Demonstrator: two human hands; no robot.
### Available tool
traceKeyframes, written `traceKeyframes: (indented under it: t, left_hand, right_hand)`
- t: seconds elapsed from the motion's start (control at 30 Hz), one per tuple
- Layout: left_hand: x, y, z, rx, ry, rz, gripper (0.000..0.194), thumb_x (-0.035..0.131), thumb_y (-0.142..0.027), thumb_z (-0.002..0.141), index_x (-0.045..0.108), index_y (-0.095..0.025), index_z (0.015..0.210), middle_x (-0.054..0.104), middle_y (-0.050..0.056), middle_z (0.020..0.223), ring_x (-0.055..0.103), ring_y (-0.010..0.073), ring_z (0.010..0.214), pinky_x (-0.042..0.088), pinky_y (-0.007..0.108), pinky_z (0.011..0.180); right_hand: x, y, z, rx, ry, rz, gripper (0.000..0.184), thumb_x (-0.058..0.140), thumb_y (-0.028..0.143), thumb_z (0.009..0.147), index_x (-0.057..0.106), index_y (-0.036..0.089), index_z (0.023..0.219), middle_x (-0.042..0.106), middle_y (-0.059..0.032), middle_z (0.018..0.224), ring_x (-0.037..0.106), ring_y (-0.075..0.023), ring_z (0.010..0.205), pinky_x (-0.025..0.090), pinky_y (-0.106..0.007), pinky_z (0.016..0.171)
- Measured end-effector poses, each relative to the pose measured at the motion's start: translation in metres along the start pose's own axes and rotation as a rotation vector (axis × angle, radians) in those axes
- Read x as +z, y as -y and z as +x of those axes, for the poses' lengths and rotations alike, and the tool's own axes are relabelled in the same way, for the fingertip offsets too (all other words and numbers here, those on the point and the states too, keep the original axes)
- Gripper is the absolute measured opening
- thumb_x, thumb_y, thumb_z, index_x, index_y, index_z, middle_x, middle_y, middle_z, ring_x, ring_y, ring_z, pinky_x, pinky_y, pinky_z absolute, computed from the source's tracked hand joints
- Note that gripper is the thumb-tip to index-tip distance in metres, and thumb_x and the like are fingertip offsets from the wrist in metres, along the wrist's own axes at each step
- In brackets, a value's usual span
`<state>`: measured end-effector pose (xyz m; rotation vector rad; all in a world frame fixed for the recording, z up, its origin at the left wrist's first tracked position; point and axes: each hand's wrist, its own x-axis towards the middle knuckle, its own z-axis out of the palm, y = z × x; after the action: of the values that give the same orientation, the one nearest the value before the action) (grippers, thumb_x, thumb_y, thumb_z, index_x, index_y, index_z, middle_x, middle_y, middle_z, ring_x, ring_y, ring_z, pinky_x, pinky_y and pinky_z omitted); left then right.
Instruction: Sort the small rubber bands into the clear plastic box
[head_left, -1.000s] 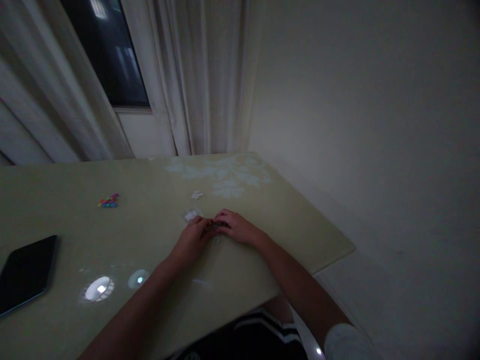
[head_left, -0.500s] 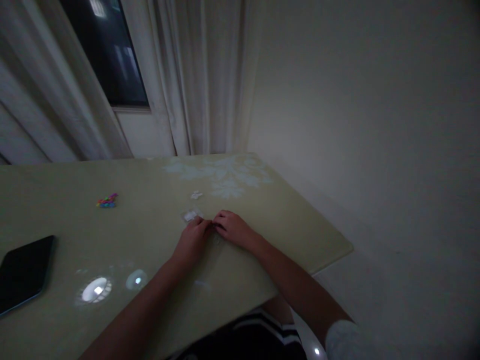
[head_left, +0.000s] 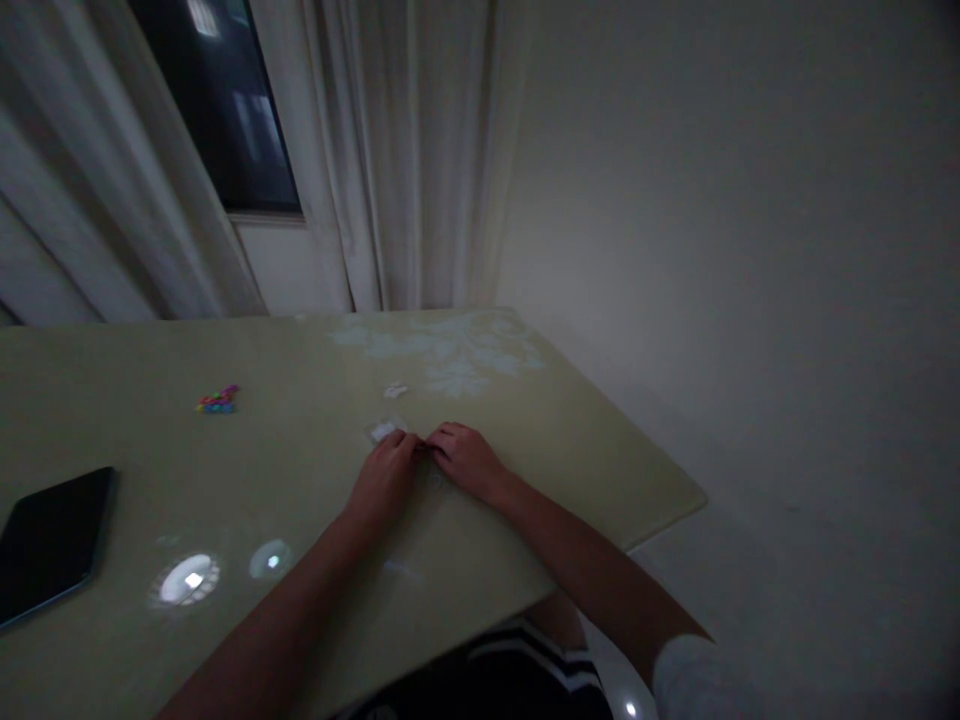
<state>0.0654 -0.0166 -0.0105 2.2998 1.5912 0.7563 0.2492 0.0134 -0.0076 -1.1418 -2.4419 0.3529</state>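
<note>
My left hand [head_left: 388, 468] and my right hand [head_left: 466, 460] meet fingertip to fingertip low over the table [head_left: 585, 470]. The fingers of both are closed in a pinch, and whatever lies between them is too small and dark to make out. Just beyond my left fingers lies a small clear plastic packet [head_left: 384, 430] with something white in it. A few small white pieces [head_left: 395, 390] rest farther back on the tabletop.
A heap of small multicoloured pieces [head_left: 218, 400] lies to the left. Nearer the left edge is a dark flat tablet-like device [head_left: 54, 545]. Curtains [head_left: 420, 160] hang behind the table, and a wall [head_left: 712, 220] rises on the right.
Both hands stay in nearly the same place, with only slight finger movement at the pinch. The view has shifted a little.
</note>
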Motion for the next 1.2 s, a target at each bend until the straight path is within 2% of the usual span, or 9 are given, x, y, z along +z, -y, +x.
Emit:
traceKeyframes:
  t: [0.3, 0.47, 0.67, 0.83, 1.0, 1.1, 1.17, 1.2]
  left_hand:
    - [-0.006, 0.003, 0.001, -0.045, -0.046, -0.188, 0.033, 0.047, -0.031, 0.099, 0.077, -0.022, 0.109, 0.081, 0.01, 0.109, 0.074, 0.028, 0.1, 0.055, 0.038, 0.09]
    - [-0.012, 0.008, 0.003, -0.075, -0.042, -0.285, 0.037, 0.045, -0.032, 0.096, 0.076, -0.02, 0.111, 0.082, 0.01, 0.108, 0.076, 0.0275, 0.099, 0.057, 0.039, 0.089]
    - [-0.018, 0.014, 0.005, -0.051, -0.006, -0.451, 0.04, 0.047, -0.038, 0.095, 0.074, -0.018, 0.117, 0.081, 0.012, 0.119, 0.075, 0.0287, 0.111, 0.057, 0.044, 0.1]
    - [-0.026, 0.022, 0.002, -0.033, 0.098, -0.631, 0.046, 0.051, -0.039, 0.09, 0.067, -0.018, 0.128, 0.074, 0.016, 0.134, 0.072, 0.0311, 0.122, 0.062, 0.045, 0.093]
    - [-0.032, 0.026, -0.001, 0.056, 0.135, -0.421, 0.046, 0.046, -0.023, 0.09, 0.07, -0.023, 0.129, 0.079, 0.011, 0.125, 0.076, 0.0271, 0.113, 0.059, 0.044, 0.098]
    - [-0.033, 0.023, 0.001, 0.105, 0.103, -0.357, 0.042, 0.048, -0.025, 0.092, 0.072, -0.023, 0.125, 0.078, 0.011, 0.125, 0.075, 0.0263, 0.112, 0.058, 0.043, 0.099]
    - [-0.034, 0.021, 0.001, 0.1, 0.092, -0.353, 0.039, 0.05, -0.03, 0.093, 0.073, -0.022, 0.123, 0.078, 0.012, 0.122, 0.075, 0.0268, 0.108, 0.059, 0.041, 0.095]
    - [-0.035, 0.02, 0.001, 0.083, 0.094, -0.342, 0.038, 0.051, -0.033, 0.094, 0.073, -0.022, 0.122, 0.079, 0.012, 0.121, 0.076, 0.0272, 0.106, 0.06, 0.041, 0.093]
  right_hand:
    - [0.001, -0.009, 0.002, 0.053, -0.097, 0.168, 0.016, 0.067, 0.017, 0.1, 0.078, 0.02, 0.111, 0.08, -0.0073, 0.106, 0.073, -0.0192, 0.099, 0.052, -0.029, 0.091]
    - [-0.005, -0.012, 0.002, 0.071, -0.128, 0.361, 0.017, 0.067, 0.019, 0.1, 0.079, 0.02, 0.113, 0.081, -0.0055, 0.104, 0.074, -0.0174, 0.094, 0.052, -0.027, 0.089]
    - [-0.009, -0.011, 0.001, 0.036, -0.14, 0.457, 0.023, 0.061, 0.018, 0.102, 0.079, 0.021, 0.115, 0.081, -0.006, 0.109, 0.074, -0.0178, 0.099, 0.053, -0.03, 0.094]
    - [-0.013, -0.013, 0.001, 0.031, -0.119, 0.523, 0.026, 0.06, 0.018, 0.101, 0.078, 0.02, 0.12, 0.079, -0.0086, 0.115, 0.074, -0.0188, 0.102, 0.056, -0.031, 0.091]
    - [-0.02, -0.019, -0.001, -0.007, -0.125, 0.383, 0.025, 0.063, 0.018, 0.1, 0.076, 0.018, 0.121, 0.077, -0.0109, 0.116, 0.072, -0.0199, 0.106, 0.054, -0.034, 0.097]
    - [-0.023, -0.02, -0.004, -0.03, -0.105, 0.364, 0.026, 0.067, 0.023, 0.099, 0.075, 0.016, 0.123, 0.076, -0.0121, 0.117, 0.073, -0.0193, 0.099, 0.055, -0.034, 0.094]
    - [-0.024, -0.02, -0.005, -0.049, -0.068, 0.359, 0.035, 0.074, 0.033, 0.096, 0.073, 0.016, 0.127, 0.074, -0.013, 0.122, 0.072, -0.0211, 0.104, 0.055, -0.036, 0.097]
    - [-0.023, -0.02, -0.006, -0.063, -0.04, 0.344, 0.045, 0.08, 0.037, 0.092, 0.071, 0.016, 0.131, 0.072, -0.0143, 0.127, 0.07, -0.0237, 0.111, 0.053, -0.038, 0.102]
